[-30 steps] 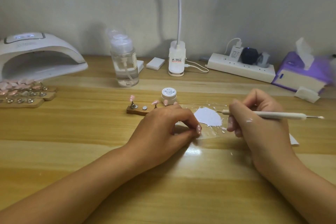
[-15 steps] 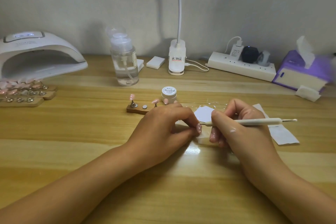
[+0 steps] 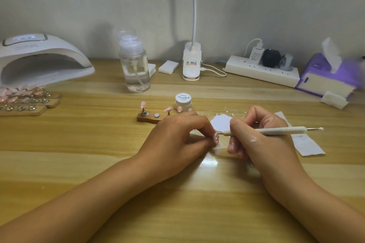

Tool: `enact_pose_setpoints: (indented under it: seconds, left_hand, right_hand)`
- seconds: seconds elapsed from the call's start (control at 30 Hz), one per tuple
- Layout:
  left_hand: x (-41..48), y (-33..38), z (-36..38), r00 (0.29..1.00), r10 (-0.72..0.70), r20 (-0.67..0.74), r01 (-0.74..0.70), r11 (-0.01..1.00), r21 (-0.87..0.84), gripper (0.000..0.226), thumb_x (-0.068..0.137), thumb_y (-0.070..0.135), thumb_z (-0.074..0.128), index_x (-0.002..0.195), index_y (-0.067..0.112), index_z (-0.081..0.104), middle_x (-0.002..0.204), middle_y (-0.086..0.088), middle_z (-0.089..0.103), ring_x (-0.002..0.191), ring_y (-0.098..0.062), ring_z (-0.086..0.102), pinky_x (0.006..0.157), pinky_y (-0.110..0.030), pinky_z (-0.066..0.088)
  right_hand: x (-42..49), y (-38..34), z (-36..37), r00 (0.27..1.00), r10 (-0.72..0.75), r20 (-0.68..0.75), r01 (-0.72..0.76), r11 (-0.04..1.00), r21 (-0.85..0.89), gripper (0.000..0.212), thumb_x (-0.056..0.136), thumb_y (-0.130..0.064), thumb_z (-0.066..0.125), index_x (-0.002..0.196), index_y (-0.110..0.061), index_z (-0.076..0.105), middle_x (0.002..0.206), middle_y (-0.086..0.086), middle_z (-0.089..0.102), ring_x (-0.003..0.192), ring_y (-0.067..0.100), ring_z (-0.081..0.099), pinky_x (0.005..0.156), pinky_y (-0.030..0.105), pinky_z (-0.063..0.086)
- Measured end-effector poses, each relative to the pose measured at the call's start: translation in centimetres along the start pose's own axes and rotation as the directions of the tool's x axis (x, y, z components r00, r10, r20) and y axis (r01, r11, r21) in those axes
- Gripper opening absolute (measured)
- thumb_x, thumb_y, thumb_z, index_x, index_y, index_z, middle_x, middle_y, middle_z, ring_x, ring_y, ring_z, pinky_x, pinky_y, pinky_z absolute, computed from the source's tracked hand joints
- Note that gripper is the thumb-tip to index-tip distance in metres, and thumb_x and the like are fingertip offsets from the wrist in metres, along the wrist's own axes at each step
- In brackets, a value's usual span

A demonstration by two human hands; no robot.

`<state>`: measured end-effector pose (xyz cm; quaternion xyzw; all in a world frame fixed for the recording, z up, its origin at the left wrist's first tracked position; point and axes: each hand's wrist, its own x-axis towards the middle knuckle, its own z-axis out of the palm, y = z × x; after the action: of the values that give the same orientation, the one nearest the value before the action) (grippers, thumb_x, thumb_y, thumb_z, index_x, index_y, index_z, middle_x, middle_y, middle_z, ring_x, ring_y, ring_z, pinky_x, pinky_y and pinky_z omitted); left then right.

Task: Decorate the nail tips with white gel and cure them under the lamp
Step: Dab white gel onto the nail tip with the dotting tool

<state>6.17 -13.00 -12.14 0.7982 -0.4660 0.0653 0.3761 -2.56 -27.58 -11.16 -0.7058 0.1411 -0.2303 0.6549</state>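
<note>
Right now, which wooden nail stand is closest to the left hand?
The short stand beside the gel jar, partly behind the left hand. The other three stands lie far left, by the curing lamp.

Lamp (image 3: 42, 59) far left; jar (image 3: 183, 100) behind holder (image 3: 150, 117); tissues (image 3: 327, 77) right.

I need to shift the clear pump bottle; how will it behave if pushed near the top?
The pump bottle is tall on a narrow base, so a high push would probably tip it rather than slide it. The clear liquid low inside likely adds weight and may slosh. Its smooth clear wall looks slippery.
</note>
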Motion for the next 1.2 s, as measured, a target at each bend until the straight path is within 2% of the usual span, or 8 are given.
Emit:
enact_pose_setpoints:
  seconds: [0.13, 0.3, 0.53, 0.67, 0.77, 0.87, 1.0, 1.2]
  left_hand:
    - [-0.01, 0.01, 0.00, 1.000, -0.003, -0.001, 0.003, 1.000, 0.001, 0.013, 0.082, 0.018, 0.078, 0.079, 0.029, 0.072, 0.068, 0.034, 0.053, 0.064, 0.019, 0.050, 0.084, 0.001, 0.024]
    - [-0.05, -0.03, 0.05, 1.000, -0.001, -0.003, 0.001, 1.000, -0.001, 0.014, 0.081, 0.017, 0.078, 0.080, 0.029, 0.072, 0.065, 0.031, 0.053, 0.064, 0.019, 0.050, 0.085, 0.005, 0.020]
    - [-0.02, -0.10, 0.02, 1.000, -0.002, 0.005, 0.002, 0.999, -0.047, 0.011, 0.082, 0.016, 0.078, 0.081, 0.025, 0.072, 0.065, 0.031, 0.055, 0.064, 0.018, 0.050, 0.076, -0.001, 0.028]
    - [0.01, 0.00, -0.02, 1.000, 0.008, -0.004, -0.008, 1.000, -0.012, 0.012, 0.082, 0.015, 0.078, 0.081, 0.025, 0.072, 0.064, 0.042, 0.051, 0.064, 0.020, 0.049, 0.085, 0.003, 0.022]
    - [0.02, -0.01, 0.01, 1.000, 0.005, 0.001, -0.005, 1.000, -0.019, 0.011, 0.082, 0.015, 0.077, 0.081, 0.025, 0.072, 0.062, 0.042, 0.051, 0.063, 0.020, 0.049, 0.086, -0.003, 0.025]
    - [0.00, -0.05, 0.01, 1.000, -0.008, 0.005, 0.008, 0.999, -0.031, 0.011, 0.083, 0.016, 0.077, 0.081, 0.026, 0.072, 0.065, 0.037, 0.054, 0.064, 0.018, 0.050, 0.083, -0.003, 0.028]
    - [-0.01, -0.04, -0.02, 1.000, -0.013, 0.010, 0.013, 0.999, -0.035, 0.010, 0.083, 0.016, 0.077, 0.081, 0.025, 0.073, 0.063, 0.033, 0.055, 0.063, 0.019, 0.050, 0.077, -0.001, 0.028]
    - [-0.03, 0.03, -0.03, 1.000, -0.004, 0.004, 0.004, 1.000, -0.015, 0.009, 0.083, 0.016, 0.077, 0.082, 0.025, 0.073, 0.062, 0.042, 0.051, 0.064, 0.020, 0.049, 0.083, 0.003, 0.023]
  right_hand:
    - [-0.04, -0.07, 0.06, 1.000, -0.001, 0.000, 0.001, 1.000, -0.017, 0.025, 0.081, -0.003, 0.060, 0.064, -0.009, 0.041, 0.045, 0.012, 0.059, 0.036, 0.008, 0.046, 0.037, 0.012, 0.033]
    - [-0.02, -0.36, 0.04, 0.999, 0.012, -0.051, -0.007, 0.996, 0.093, 0.032, 0.081, 0.002, 0.058, 0.061, -0.013, 0.038, 0.042, 0.012, 0.053, 0.032, 0.008, 0.043, 0.035, 0.013, 0.031]
    - [0.03, -0.04, 0.00, 1.000, 0.019, -0.008, -0.020, 1.000, -0.003, 0.038, 0.078, 0.002, 0.060, 0.052, -0.019, 0.042, 0.040, 0.011, 0.051, 0.032, 0.009, 0.042, 0.035, 0.013, 0.030]
    - [0.08, -0.02, 0.04, 0.999, 0.040, 0.021, -0.040, 0.999, -0.012, 0.020, 0.065, -0.015, 0.058, 0.052, -0.021, 0.045, 0.041, 0.011, 0.055, 0.033, 0.011, 0.043, 0.036, 0.014, 0.032]
    - [0.17, 0.15, -0.08, 0.999, 0.033, 0.023, -0.032, 0.999, -0.029, 0.029, 0.073, -0.008, 0.062, 0.053, -0.021, 0.046, 0.043, 0.012, 0.058, 0.035, 0.011, 0.044, 0.037, 0.017, 0.035]
    - [0.14, 0.07, -0.05, 0.999, 0.021, 0.031, -0.020, 0.999, -0.036, 0.029, 0.073, -0.008, 0.063, 0.053, -0.022, 0.047, 0.044, 0.013, 0.058, 0.036, 0.010, 0.046, 0.039, 0.016, 0.036]
    - [0.07, 0.04, -0.08, 1.000, 0.003, 0.020, -0.002, 1.000, -0.022, 0.033, 0.077, 0.000, 0.058, 0.054, -0.018, 0.044, 0.042, 0.013, 0.056, 0.034, 0.010, 0.045, 0.037, 0.015, 0.034]
    - [0.03, 0.11, -0.16, 1.000, -0.012, 0.014, 0.012, 0.999, -0.050, 0.040, 0.078, 0.005, 0.058, 0.050, -0.019, 0.042, 0.037, 0.008, 0.049, 0.032, 0.012, 0.040, 0.036, 0.015, 0.030]
